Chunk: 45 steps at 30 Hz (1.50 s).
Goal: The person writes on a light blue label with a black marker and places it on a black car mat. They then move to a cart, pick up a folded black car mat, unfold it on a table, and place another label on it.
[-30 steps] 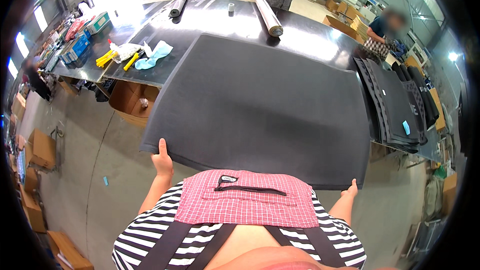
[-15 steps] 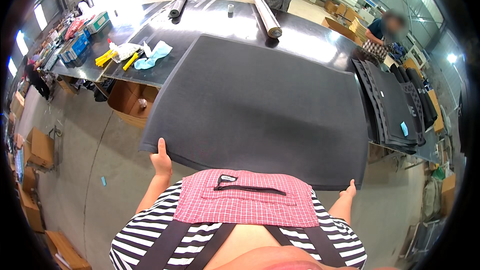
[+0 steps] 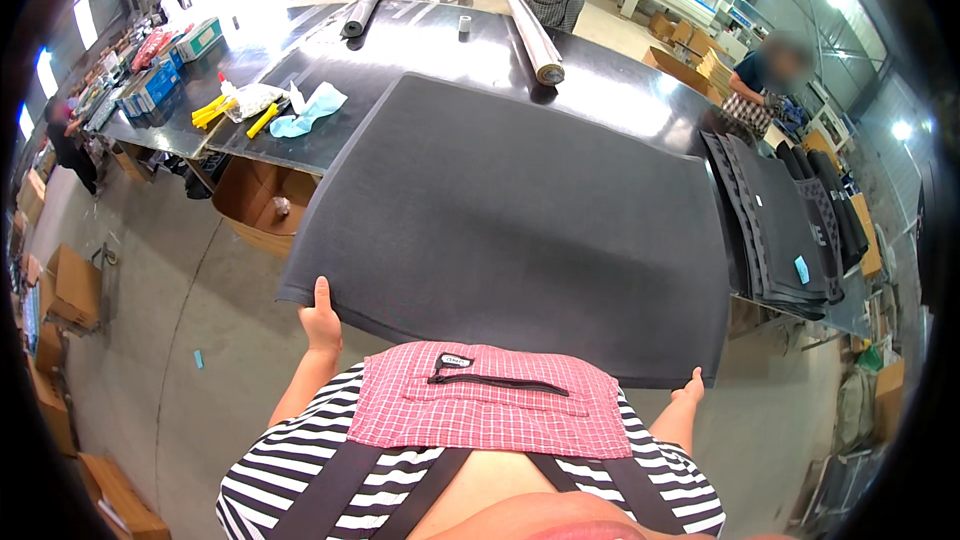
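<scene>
Gripping a big dark mat by its near corners, far part over the black table, near edge sticking out past it

Left hand pinches one corner, thumb on top, right hand does likewise at the other, fingers tucked underneath so can't tell how far they're wrapped; if one pinch slips, I reckon that corner sags and the mat skews, and drifting right could snag the mat stack just beside it

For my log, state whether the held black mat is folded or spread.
Spread: the black mat extends as one broad sheet, left hand and right hand holding its near edge.
</scene>
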### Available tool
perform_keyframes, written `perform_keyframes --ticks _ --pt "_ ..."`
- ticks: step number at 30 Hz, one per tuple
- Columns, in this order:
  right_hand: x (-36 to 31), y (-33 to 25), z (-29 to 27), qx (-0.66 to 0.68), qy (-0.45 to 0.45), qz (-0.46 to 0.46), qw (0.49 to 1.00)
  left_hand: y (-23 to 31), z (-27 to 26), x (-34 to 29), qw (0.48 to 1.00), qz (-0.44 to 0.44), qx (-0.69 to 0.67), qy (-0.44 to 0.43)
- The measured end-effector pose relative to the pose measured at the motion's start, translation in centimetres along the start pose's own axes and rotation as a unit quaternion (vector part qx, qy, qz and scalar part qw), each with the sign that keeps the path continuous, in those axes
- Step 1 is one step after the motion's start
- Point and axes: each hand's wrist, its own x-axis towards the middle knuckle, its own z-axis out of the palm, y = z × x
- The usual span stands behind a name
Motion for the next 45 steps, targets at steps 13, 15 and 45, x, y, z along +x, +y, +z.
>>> perform_keyframes --ticks 13,15,45 --pt "-1.9 -0.2 0.3 0.019 -0.011 -0.010 1.000 0.5 -0.3 0.1 1.000 0.007 0.000 -0.007" --pt "-2.0 -0.2 0.2 0.019 -0.011 -0.009 1.000 0.2 -0.5 0.2 1.000 0.002 -0.005 -0.007" --pt "-1.4 0.6 0.0 0.002 0.015 -0.003 1.000 -0.3 -0.9 0.5 1.000 -0.016 -0.001 -0.010"
